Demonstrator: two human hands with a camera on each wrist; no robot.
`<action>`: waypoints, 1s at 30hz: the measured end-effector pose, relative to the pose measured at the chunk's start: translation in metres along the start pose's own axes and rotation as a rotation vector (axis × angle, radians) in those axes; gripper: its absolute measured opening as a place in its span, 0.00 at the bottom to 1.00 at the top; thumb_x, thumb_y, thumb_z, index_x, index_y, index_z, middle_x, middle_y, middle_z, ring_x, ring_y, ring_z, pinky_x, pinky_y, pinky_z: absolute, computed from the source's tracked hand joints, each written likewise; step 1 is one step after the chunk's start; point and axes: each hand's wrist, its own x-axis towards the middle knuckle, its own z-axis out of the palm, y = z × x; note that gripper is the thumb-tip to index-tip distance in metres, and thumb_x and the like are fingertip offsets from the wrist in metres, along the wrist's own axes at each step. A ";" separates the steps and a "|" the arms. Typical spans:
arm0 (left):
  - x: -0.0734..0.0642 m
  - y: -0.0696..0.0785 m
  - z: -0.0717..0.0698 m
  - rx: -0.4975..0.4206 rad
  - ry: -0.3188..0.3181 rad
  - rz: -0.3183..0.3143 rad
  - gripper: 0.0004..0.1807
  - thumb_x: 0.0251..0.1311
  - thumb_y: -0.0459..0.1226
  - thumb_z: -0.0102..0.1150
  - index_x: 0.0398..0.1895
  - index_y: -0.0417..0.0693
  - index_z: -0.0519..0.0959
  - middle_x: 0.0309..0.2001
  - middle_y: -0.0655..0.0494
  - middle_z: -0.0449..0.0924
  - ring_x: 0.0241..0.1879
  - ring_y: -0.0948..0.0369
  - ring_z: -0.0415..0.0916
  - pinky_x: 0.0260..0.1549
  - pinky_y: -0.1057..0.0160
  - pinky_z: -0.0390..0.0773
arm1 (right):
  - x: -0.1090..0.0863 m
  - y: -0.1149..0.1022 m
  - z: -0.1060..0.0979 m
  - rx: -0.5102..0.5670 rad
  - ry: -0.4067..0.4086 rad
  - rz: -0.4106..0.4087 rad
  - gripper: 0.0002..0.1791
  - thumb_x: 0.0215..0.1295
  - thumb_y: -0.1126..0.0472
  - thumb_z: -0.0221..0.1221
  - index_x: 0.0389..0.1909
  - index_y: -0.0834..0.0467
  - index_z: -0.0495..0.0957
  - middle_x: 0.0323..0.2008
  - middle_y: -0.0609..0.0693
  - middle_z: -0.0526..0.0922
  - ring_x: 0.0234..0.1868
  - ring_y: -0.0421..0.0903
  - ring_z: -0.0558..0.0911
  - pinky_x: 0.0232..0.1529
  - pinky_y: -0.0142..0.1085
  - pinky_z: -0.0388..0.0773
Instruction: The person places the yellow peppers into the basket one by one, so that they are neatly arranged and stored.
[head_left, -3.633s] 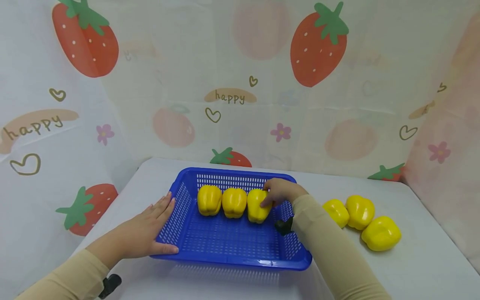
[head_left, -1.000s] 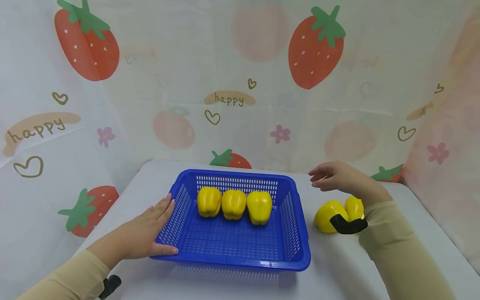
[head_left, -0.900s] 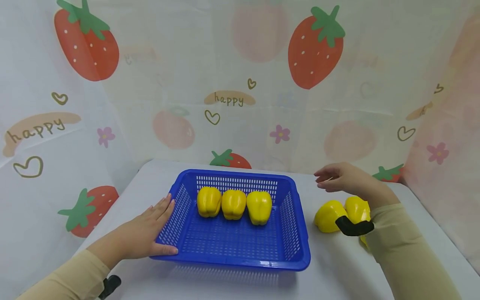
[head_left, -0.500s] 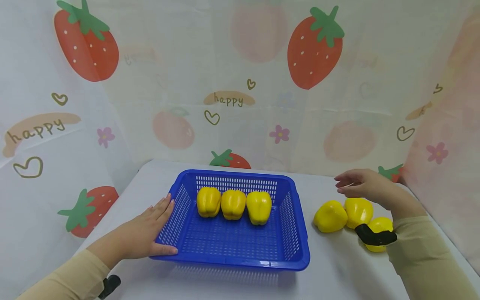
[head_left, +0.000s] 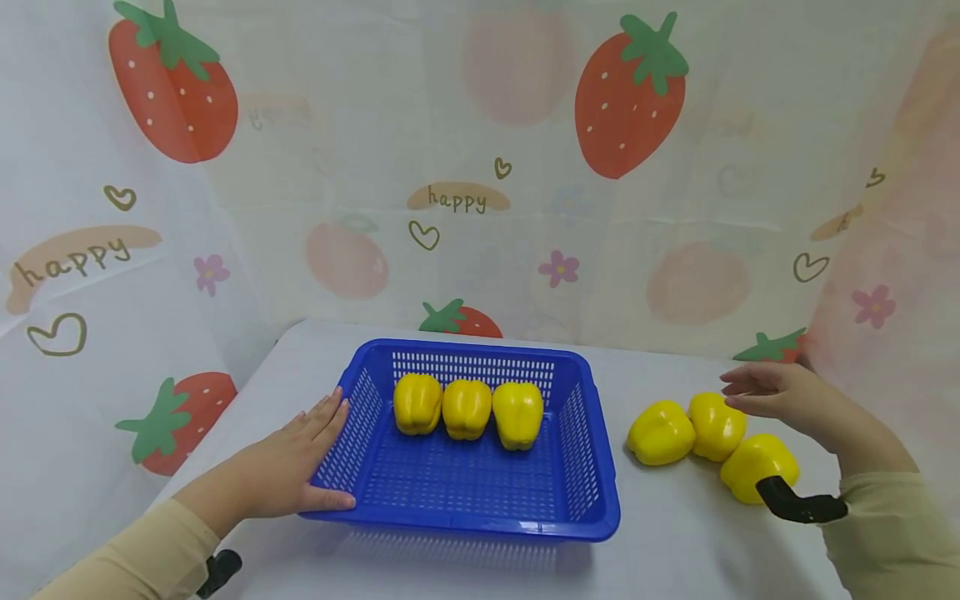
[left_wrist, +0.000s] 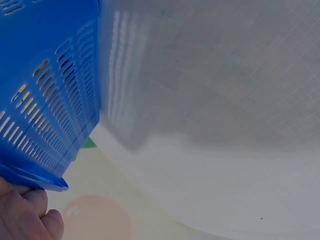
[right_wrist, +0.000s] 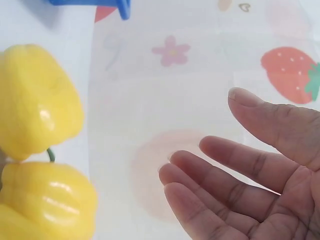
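Note:
A blue slotted plastic basket (head_left: 495, 527) stands on the white table with three yellow bell peppers in a row inside: left (head_left: 417, 404), middle (head_left: 467, 410) and right (head_left: 518, 416). My left hand (head_left: 281, 467) rests on the basket's left rim, fingers extended and thumb at the front corner. Over to the right, my right hand (head_left: 810, 408) hovers with spread, relaxed fingers and holds nothing, as the right wrist view also shows. Below and left of it, three more yellow bell peppers lie clustered: one nearest the basket (head_left: 661, 433), one behind (head_left: 717, 426) and one in front (head_left: 757, 467).
A pale cloth (head_left: 465, 275) printed with strawberries, hearts and flowers hangs behind the table and along both sides. White tabletop (head_left: 675, 533) lies between the basket and the loose peppers. A black wrist mount (head_left: 802, 502) juts from the right sleeve, overlapping the front pepper.
My right hand has let go of the right pepper in the basket and moved rightward out past the loose peppers, uncovering them. My left hand and the basket have stayed in place.

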 end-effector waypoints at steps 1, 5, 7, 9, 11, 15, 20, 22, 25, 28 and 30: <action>0.000 0.000 0.000 0.001 0.000 0.000 0.61 0.36 0.72 0.42 0.66 0.42 0.41 0.67 0.47 0.32 0.65 0.52 0.35 0.59 0.49 0.47 | -0.002 0.003 0.000 -0.016 0.010 -0.005 0.29 0.56 0.47 0.55 0.52 0.64 0.67 0.46 0.58 0.76 0.44 0.47 0.76 0.46 0.45 0.71; 0.000 0.000 0.000 0.003 0.000 0.000 0.61 0.36 0.73 0.42 0.66 0.42 0.41 0.67 0.48 0.32 0.65 0.52 0.35 0.59 0.49 0.47 | -0.009 0.014 0.000 -0.055 0.029 0.009 0.29 0.57 0.48 0.54 0.51 0.65 0.68 0.45 0.58 0.76 0.43 0.48 0.76 0.44 0.46 0.72; 0.000 0.001 -0.001 0.002 0.000 0.001 0.61 0.36 0.73 0.41 0.66 0.42 0.41 0.67 0.47 0.32 0.65 0.52 0.35 0.59 0.49 0.47 | -0.013 0.020 0.001 -0.055 0.026 0.035 0.29 0.57 0.47 0.54 0.52 0.65 0.67 0.45 0.58 0.76 0.45 0.52 0.75 0.44 0.49 0.70; 0.000 0.001 -0.001 0.000 0.000 0.000 0.61 0.36 0.73 0.41 0.66 0.42 0.41 0.67 0.47 0.32 0.65 0.52 0.35 0.59 0.49 0.47 | -0.016 0.026 0.002 -0.049 0.022 0.067 0.30 0.57 0.47 0.53 0.53 0.65 0.67 0.45 0.59 0.76 0.47 0.55 0.74 0.44 0.53 0.68; 0.000 0.001 -0.002 -0.003 -0.001 0.000 0.61 0.36 0.73 0.42 0.66 0.41 0.41 0.67 0.47 0.32 0.65 0.52 0.35 0.59 0.49 0.47 | -0.019 0.032 0.003 -0.039 0.027 0.091 0.30 0.57 0.47 0.53 0.53 0.65 0.66 0.46 0.60 0.76 0.47 0.57 0.72 0.44 0.55 0.67; 0.000 0.001 -0.002 -0.003 -0.002 0.000 0.61 0.36 0.72 0.42 0.66 0.42 0.41 0.67 0.47 0.32 0.65 0.52 0.35 0.59 0.49 0.47 | -0.024 0.042 0.006 -0.039 0.053 0.130 0.32 0.57 0.44 0.52 0.53 0.66 0.66 0.46 0.61 0.75 0.47 0.58 0.72 0.42 0.55 0.67; 0.000 0.000 -0.001 0.001 -0.003 -0.001 0.61 0.36 0.72 0.42 0.66 0.42 0.40 0.67 0.47 0.32 0.65 0.52 0.34 0.59 0.49 0.47 | -0.030 0.052 0.010 -0.034 0.037 0.203 0.37 0.56 0.40 0.51 0.55 0.66 0.63 0.48 0.64 0.72 0.49 0.61 0.70 0.39 0.58 0.67; 0.000 0.000 0.000 0.000 -0.004 -0.001 0.61 0.36 0.72 0.42 0.66 0.42 0.40 0.67 0.47 0.31 0.65 0.52 0.34 0.59 0.49 0.47 | -0.032 0.056 0.011 -0.035 0.032 0.217 0.37 0.56 0.40 0.50 0.56 0.66 0.62 0.50 0.65 0.71 0.49 0.62 0.69 0.38 0.58 0.67; 0.000 0.000 0.000 0.000 -0.001 0.000 0.61 0.36 0.72 0.42 0.66 0.42 0.40 0.67 0.47 0.31 0.65 0.52 0.35 0.59 0.49 0.47 | -0.034 0.062 0.013 -0.035 0.041 0.224 0.36 0.56 0.41 0.50 0.56 0.66 0.62 0.51 0.65 0.70 0.49 0.63 0.69 0.37 0.57 0.68; 0.000 -0.001 0.001 -0.001 0.003 0.002 0.61 0.37 0.72 0.42 0.66 0.42 0.40 0.67 0.47 0.31 0.65 0.52 0.35 0.59 0.49 0.47 | -0.035 0.066 0.015 -0.034 0.061 0.232 0.37 0.57 0.40 0.50 0.56 0.66 0.62 0.51 0.66 0.70 0.48 0.62 0.69 0.36 0.56 0.68; 0.000 -0.001 0.001 0.002 0.005 0.001 0.61 0.36 0.73 0.41 0.66 0.42 0.40 0.67 0.47 0.31 0.65 0.52 0.35 0.59 0.49 0.47 | -0.036 0.069 0.017 -0.029 0.074 0.232 0.37 0.57 0.41 0.50 0.55 0.67 0.62 0.50 0.66 0.70 0.47 0.62 0.69 0.36 0.56 0.68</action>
